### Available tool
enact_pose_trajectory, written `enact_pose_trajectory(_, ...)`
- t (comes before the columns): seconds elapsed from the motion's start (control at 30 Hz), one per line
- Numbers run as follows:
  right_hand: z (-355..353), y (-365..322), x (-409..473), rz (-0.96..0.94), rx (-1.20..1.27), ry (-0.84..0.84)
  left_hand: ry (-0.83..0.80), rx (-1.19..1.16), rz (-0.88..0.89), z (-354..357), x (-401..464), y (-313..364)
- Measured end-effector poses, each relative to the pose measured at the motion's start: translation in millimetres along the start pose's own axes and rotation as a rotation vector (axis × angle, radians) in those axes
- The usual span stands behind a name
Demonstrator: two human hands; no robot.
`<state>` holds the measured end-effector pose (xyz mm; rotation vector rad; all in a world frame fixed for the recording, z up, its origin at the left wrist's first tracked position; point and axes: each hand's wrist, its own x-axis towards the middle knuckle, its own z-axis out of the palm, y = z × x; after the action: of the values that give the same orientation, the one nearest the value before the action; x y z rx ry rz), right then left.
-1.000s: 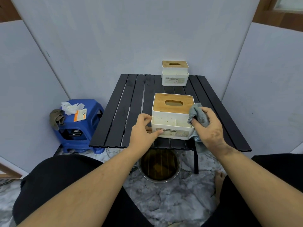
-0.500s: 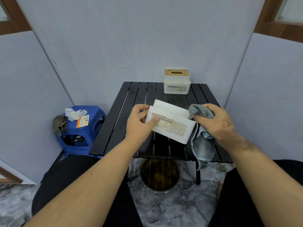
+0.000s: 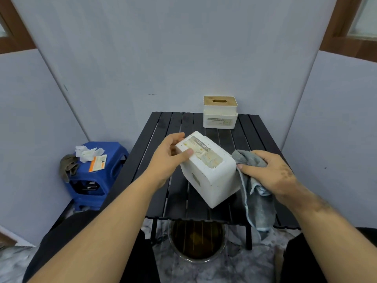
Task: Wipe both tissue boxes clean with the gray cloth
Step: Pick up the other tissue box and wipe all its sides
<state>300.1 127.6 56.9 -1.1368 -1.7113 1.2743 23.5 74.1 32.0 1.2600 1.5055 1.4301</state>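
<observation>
You've lifted the near tissue box off the table and tipped it over since a second ago, so its underside and sides can be wiped. At frame centre, its long axis runs upper left to lower right, label face up. Your left hand grips its upper-left end; your right hand clamps the gray cloth at its right side.

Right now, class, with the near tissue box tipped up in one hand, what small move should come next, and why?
Probably bring the gray cloth in the right hand onto the speckled side of the near tissue box. The left hand holds it tilted, and the cloth is right beside it.
</observation>
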Motion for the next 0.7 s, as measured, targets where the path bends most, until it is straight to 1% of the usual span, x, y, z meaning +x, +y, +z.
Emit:
enact_pose_trajectory(0.1, 8.7, 4.7, -8.6, 0.011, 0.008, -0.068, 0.117, -0.076, -0.003, 4.1, 6.9, 3.4)
enact_pose_trajectory(0.2, 25.2, 7.5, -18.8, -0.021, 0.017, -0.105, 0.281, -0.017, 0.008, 7.8, 10.6, 10.0)
enact_pose_trajectory(0.3, 40.1, 9.1, -24.4, -0.053, -0.006, -0.103, 0.309, 0.02, -0.023, 8.2, 8.2, 10.9)
enact_pose_trajectory(0.4, 44.7, 9.9, -24.7, -0.064, 0.0, -0.07, 0.282, 0.024, -0.025, 5.4, -0.3, 13.9)
enact_pose_trajectory(0.5, 40.9, 10.8, -24.0, -0.084, -0.001, -0.056, 0.223, 0.079, 0.043, -4.6, -13.7, 20.0)
enact_pose_trajectory(0.6, 35.0, 11.6, -24.4, -0.088, 0.021, -0.024, 0.068, 0.129, 0.126, -16.4, -28.6, 23.8)
enact_pose_trajectory(0.7, 32.2, 11.7, -24.9, -0.122, 0.041, 0.049, -0.073, 0.202, 0.176, -22.3, -38.6, 23.0)
